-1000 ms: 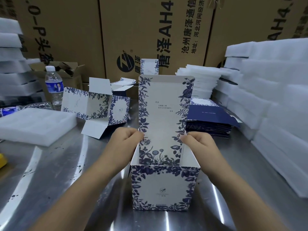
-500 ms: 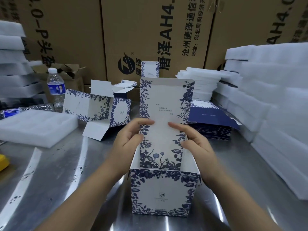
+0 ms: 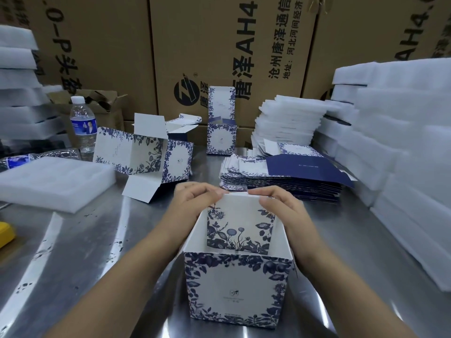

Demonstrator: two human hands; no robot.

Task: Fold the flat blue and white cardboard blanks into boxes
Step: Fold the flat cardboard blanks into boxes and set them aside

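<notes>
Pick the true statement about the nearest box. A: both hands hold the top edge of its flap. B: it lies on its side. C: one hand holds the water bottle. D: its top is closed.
A: the left hand and the right hand both grip the top edge of the flap of the upright, open box.

Box (image 3: 238,289): upright on bench (image 3: 85,240), between the hands.
Left hand (image 3: 195,198), right hand (image 3: 278,206): pinching top edge of lid flap (image 3: 240,215).
Flat blanks (image 3: 280,184): just beyond right hand.

The box (image 3: 238,286) is white with blue floral borders; the foam (image 3: 52,181) is white; the cartons (image 3: 219,45) are brown.
</notes>
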